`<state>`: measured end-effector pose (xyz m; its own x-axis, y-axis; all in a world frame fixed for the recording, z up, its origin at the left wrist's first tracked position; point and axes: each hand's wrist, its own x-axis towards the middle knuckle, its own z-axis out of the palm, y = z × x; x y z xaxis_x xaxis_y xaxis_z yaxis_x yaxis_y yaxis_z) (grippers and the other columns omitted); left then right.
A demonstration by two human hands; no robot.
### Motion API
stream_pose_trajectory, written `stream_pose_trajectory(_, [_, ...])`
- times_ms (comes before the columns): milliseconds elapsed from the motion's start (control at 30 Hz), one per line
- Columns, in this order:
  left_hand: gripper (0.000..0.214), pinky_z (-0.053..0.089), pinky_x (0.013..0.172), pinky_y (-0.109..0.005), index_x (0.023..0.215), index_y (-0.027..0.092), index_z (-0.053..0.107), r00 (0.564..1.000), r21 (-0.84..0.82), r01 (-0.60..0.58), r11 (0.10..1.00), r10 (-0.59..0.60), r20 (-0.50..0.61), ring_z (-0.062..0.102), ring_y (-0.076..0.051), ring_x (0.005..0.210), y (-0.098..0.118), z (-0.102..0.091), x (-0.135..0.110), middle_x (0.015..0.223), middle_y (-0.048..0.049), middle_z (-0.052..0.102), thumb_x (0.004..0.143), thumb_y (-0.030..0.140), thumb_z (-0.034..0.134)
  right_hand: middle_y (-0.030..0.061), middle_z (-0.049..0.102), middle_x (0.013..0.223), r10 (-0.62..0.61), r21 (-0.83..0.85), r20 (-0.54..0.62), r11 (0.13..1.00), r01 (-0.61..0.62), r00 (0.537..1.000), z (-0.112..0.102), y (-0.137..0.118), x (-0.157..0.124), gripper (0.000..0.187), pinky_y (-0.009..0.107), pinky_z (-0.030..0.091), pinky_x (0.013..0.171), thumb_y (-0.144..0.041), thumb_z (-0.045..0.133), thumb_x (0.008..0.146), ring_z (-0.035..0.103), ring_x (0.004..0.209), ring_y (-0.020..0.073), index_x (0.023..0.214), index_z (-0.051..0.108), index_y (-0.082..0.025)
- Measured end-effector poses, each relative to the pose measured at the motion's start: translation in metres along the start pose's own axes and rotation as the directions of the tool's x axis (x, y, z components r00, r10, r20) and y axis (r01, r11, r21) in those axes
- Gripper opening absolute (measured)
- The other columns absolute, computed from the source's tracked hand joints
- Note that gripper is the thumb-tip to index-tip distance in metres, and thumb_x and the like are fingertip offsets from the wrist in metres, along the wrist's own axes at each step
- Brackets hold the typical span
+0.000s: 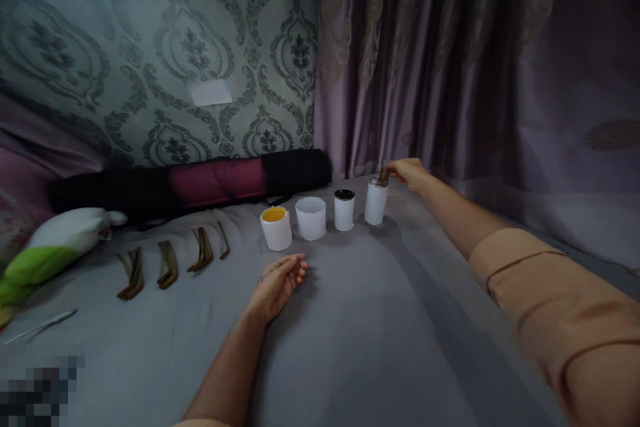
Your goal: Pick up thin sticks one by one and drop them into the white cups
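My right hand point(407, 172) is pinched on thin brown strips point(383, 174) at the mouth of a tall white container point(376, 203); their lower ends are hidden inside. My left hand point(280, 285) rests palm turned inward over the sheet, fingers loosely curled and holding nothing. Just beyond it stand a white cup with a yellow inside point(277, 230) and a wide white cup point(311, 220). Between the wide cup and the tall container is a narrow white container with a black inside point(344, 212). Bent brown strips point(167, 265) lie in small separate groups to the left.
A grey sheet point(360, 320) covers the surface. Behind lies a black and maroon roll point(215, 180) against the patterned wall. A white and green plush toy point(60, 247) and a thin pale tool point(43, 327) are at left. Purple curtains point(415, 67) hang at the back right.
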<state>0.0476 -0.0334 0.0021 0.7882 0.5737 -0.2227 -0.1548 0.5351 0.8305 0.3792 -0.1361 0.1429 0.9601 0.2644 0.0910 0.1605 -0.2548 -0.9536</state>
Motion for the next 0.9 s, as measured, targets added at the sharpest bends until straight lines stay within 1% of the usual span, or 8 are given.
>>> stream_pose_trajectory(267, [0.014, 0.043, 0.053, -0.018, 0.087, 0.007, 0.061, 1.000, -0.007, -0.001, 1.000, 0.001, 0.006, 0.054, -0.008, 0.059, -0.0007, -0.0010, -0.0001, 0.075, -0.0089, 0.061, 0.078, 0.013, 0.053, 0.0025, 0.056, 0.058, 0.002, 0.016, -0.021, 1.000, -0.001, 1.000, -0.0006, -0.0003, -0.0009, 0.004, 0.020, 0.033, 0.043, -0.010, 0.057, 0.061, 0.050, 0.053, 0.0093, 0.058, 0.056, -0.013])
stream_pose_trajectory(433, [0.014, 0.044, 0.052, -0.018, 0.088, 0.007, 0.060, 1.000, -0.004, -0.001, 1.000, 0.001, 0.000, 0.054, -0.008, 0.059, 0.0004, 0.0001, -0.0009, 0.075, -0.0088, 0.061, 0.078, 0.012, 0.052, 0.0035, 0.057, 0.060, 0.004, 0.033, -0.033, 0.999, -0.003, 0.999, -0.0001, 0.0018, 0.0026, 0.005, 0.020, 0.033, 0.043, -0.010, 0.057, 0.062, 0.050, 0.053, 0.0087, 0.058, 0.056, -0.012])
stream_pose_trajectory(667, [0.014, 0.043, 0.053, -0.018, 0.088, 0.006, 0.060, 1.000, -0.008, 0.003, 1.000, -0.003, -0.004, 0.054, -0.008, 0.059, 0.0011, 0.0002, 0.0000, 0.075, -0.0088, 0.061, 0.079, 0.012, 0.052, 0.0026, 0.058, 0.062, 0.019, 0.082, -0.035, 0.997, -0.016, 0.999, -0.0016, 0.0046, 0.0076, 0.006, 0.018, 0.033, 0.041, -0.009, 0.056, 0.064, 0.050, 0.051, 0.0072, 0.060, 0.056, -0.013])
stream_pose_trajectory(800, [0.014, 0.043, 0.052, -0.017, 0.088, 0.006, 0.060, 1.000, -0.011, 0.002, 1.000, -0.002, 0.004, 0.054, -0.008, 0.059, 0.0008, -0.0007, 0.0003, 0.075, -0.0088, 0.061, 0.079, 0.012, 0.051, 0.0025, 0.057, 0.059, 0.005, 0.139, -0.053, 0.990, 0.003, 0.999, -0.0035, 0.0053, 0.0069, 0.009, 0.018, 0.034, 0.039, -0.008, 0.054, 0.065, 0.047, 0.047, 0.0062, 0.058, 0.055, -0.013])
stream_pose_trajectory(900, [0.014, 0.043, 0.052, -0.017, 0.088, 0.006, 0.060, 1.000, -0.015, -0.001, 1.000, 0.001, 0.005, 0.054, -0.008, 0.059, 0.0004, -0.0006, -0.0002, 0.075, -0.0089, 0.061, 0.078, 0.012, 0.051, 0.0019, 0.056, 0.058, -0.029, 0.182, -0.059, 0.982, 0.039, 0.998, -0.0053, 0.0035, 0.0022, 0.010, 0.019, 0.035, 0.038, -0.010, 0.053, 0.067, 0.046, 0.045, 0.0061, 0.058, 0.054, -0.013])
